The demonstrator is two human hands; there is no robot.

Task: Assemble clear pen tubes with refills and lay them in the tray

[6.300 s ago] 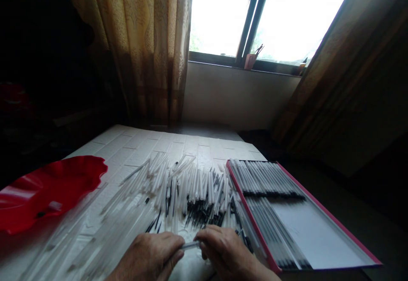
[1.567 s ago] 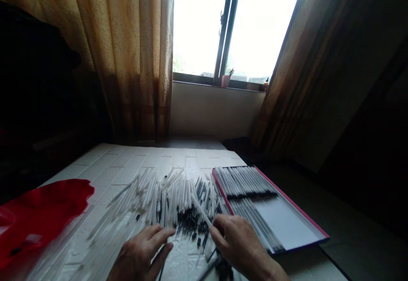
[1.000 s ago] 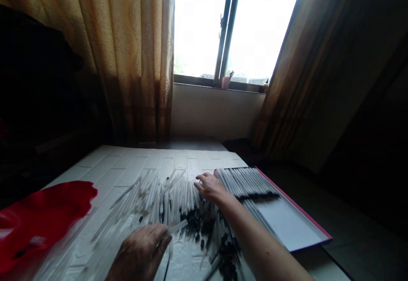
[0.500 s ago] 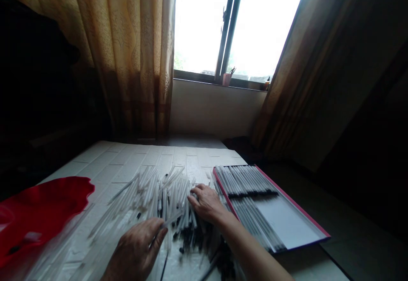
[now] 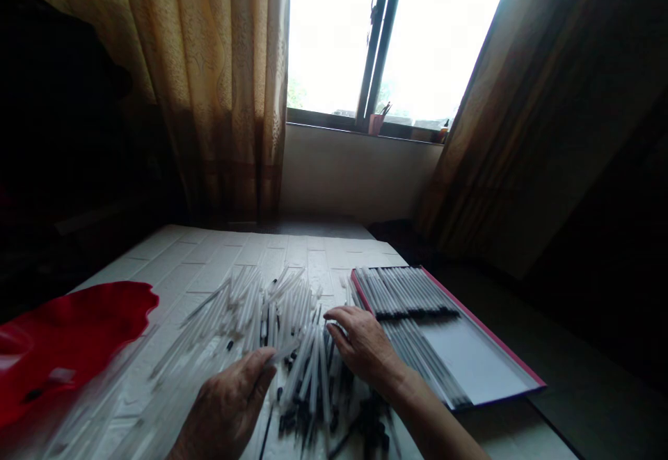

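Note:
A heap of white pen barrels with black tips (image 5: 271,314) lies on the white brick-pattern tabletop (image 5: 219,255). My left hand (image 5: 229,404) is at the near edge and pinches one white barrel (image 5: 282,354) between thumb and fingers. My right hand (image 5: 365,345) rests palm down on the heap's right side, its fingers curled over several barrels. Loose black caps (image 5: 365,432) lie by my right wrist.
A flat pink-edged tray (image 5: 501,355) at the right holds rows of finished pens (image 5: 407,293). A red wavy-rimmed dish (image 5: 67,338) sits at the left. Curtains (image 5: 219,70) and a bright window (image 5: 396,35) are behind the table.
My right hand, which had reached to the far side of the heap, has drawn back toward me, dragging several barrels along. My left hand has kept its pinch on one barrel.

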